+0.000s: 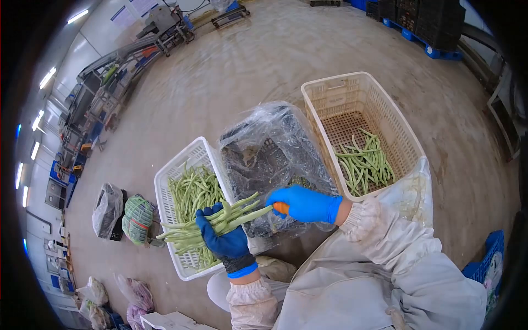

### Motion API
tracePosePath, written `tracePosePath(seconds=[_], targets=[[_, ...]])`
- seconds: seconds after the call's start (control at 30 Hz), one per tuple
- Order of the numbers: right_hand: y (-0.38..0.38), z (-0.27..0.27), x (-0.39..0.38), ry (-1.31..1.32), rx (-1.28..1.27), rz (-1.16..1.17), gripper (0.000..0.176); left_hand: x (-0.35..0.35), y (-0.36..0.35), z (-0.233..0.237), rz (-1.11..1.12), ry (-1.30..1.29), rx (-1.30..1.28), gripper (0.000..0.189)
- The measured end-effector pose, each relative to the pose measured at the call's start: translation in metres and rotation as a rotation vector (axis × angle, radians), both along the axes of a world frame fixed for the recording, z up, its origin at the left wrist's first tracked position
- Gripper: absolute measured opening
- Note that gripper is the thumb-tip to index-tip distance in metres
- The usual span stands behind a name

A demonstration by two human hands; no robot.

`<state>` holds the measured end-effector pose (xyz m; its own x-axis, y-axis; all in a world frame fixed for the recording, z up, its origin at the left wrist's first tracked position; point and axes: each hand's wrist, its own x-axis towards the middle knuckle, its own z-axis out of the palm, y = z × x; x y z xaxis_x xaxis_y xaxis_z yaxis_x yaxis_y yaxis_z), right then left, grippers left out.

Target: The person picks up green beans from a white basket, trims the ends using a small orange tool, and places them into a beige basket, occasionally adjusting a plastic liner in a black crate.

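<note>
My left hand [224,239], in a dark blue glove, is closed around a bunch of long green beans [234,216]. The bunch lies crosswise above the white crate [201,144], which holds more green beans [193,190]. Close to the right ends of the bunch, my right hand [305,204] wears a bright blue glove. Its fingers are closed on an orange-handled tool [281,208], whose working end I cannot make out. Between the two light crates stands a dark crate lined with clear plastic film [275,148], with small green bits in it.
A beige crate [397,118] at the right holds a smaller pile of green beans [366,165]. On the floor at the left are a bagged bin [108,209] and a green net bundle [137,220]. Dark crates [440,25] stand on blue pallets at the back right.
</note>
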<state>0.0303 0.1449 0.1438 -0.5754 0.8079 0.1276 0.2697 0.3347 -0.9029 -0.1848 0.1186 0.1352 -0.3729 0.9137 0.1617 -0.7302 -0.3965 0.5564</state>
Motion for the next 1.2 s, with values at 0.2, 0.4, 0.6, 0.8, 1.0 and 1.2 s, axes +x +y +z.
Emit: tracePosePath(seconds=[0.2,0.4,0.6,0.8,1.0,1.2], targets=[[-0.007,-0.028,-0.005,-0.003,0.152,-0.268,0.017,0.003,0.000,0.003,0.043,0.001,0.001,0.029],[0.011,-0.062,0.033,0.009,0.427,-0.493,0.032,-0.017,0.002,0.017,-0.025,-0.117,0.027,0.025],[-0.017,0.026,0.025,0.371,-0.040,-0.240,0.036,0.006,-0.004,0.011,-0.331,-0.602,-0.005,0.024],[-0.022,0.053,0.043,0.326,0.117,-0.100,0.030,0.052,0.004,0.004,-0.444,-0.412,-0.097,0.018],[-0.015,0.046,0.066,0.224,0.333,-0.153,0.043,0.092,0.022,-0.015,-0.501,-0.104,-0.280,0.028],[0.000,-0.002,0.091,-0.133,0.484,-0.178,0.037,0.133,0.021,-0.007,-0.678,-0.046,-0.383,0.050]])
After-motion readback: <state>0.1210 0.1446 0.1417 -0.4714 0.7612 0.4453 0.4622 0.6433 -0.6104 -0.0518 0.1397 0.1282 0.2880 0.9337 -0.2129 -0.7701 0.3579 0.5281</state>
